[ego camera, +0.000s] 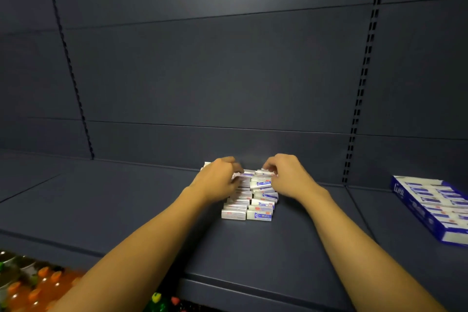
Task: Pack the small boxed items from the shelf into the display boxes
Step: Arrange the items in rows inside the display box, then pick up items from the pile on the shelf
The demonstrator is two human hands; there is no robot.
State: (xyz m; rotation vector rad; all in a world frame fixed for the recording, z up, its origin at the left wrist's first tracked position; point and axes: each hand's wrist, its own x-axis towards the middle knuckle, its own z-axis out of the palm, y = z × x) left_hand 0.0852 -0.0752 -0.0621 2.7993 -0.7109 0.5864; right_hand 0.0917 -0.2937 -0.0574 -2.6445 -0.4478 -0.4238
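Note:
A pile of small white boxed items (249, 206) with blue and red print lies in two rough rows on the dark shelf (126, 205), near the back panel. My left hand (217, 178) reaches over the left row, fingers curled onto the topmost boxes at the back. My right hand (286, 176) comes in from the right, its fingers bent and pinching a box at the far end of the right row. A blue and white display box (435, 206) filled with the same items lies flat at the right edge of the shelf.
The dark back panel (215, 71) rises right behind the pile, with slotted uprights (359, 94) on either side. Below the shelf's front edge, at lower left, stand bottles with orange caps (33, 284) and other coloured goods.

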